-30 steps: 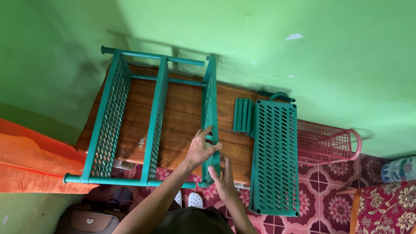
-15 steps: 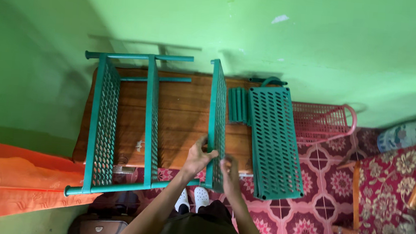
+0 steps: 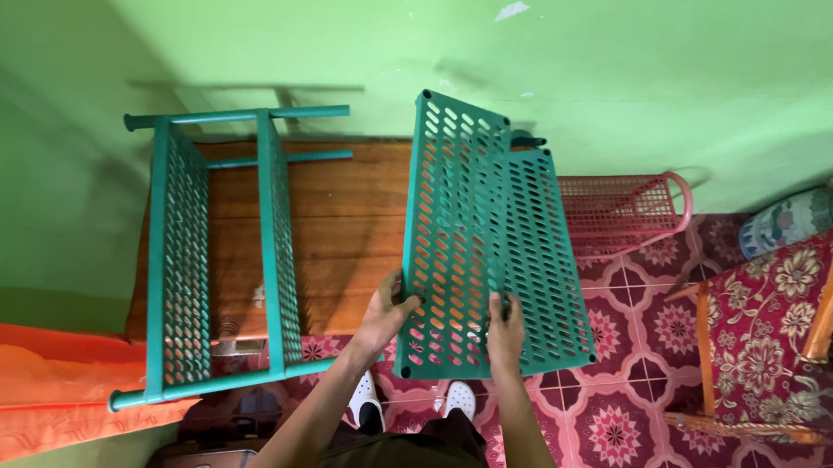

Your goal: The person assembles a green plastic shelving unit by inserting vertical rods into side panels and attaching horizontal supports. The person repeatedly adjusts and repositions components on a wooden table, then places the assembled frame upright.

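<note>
Both hands, left hand (image 3: 387, 314) and right hand (image 3: 505, 332), held the green perforated shelf panel (image 3: 456, 238) (near edge) above the desk (image 3: 337, 227), each grip closed on it.

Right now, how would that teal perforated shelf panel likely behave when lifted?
The perforated shelf panel looks stiff: held at one end by the left hand and right hand, it stays flat. Probably light, being mostly holes.

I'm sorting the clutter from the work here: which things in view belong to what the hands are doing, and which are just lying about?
In hand:
- teal perforated shelf panel, gripped at its near edge by left hand and right hand
- second teal panel behind it
- teal rack frame on the wooden table

Lying about:
- pink basket
- orange cloth
- patterned chair
</note>
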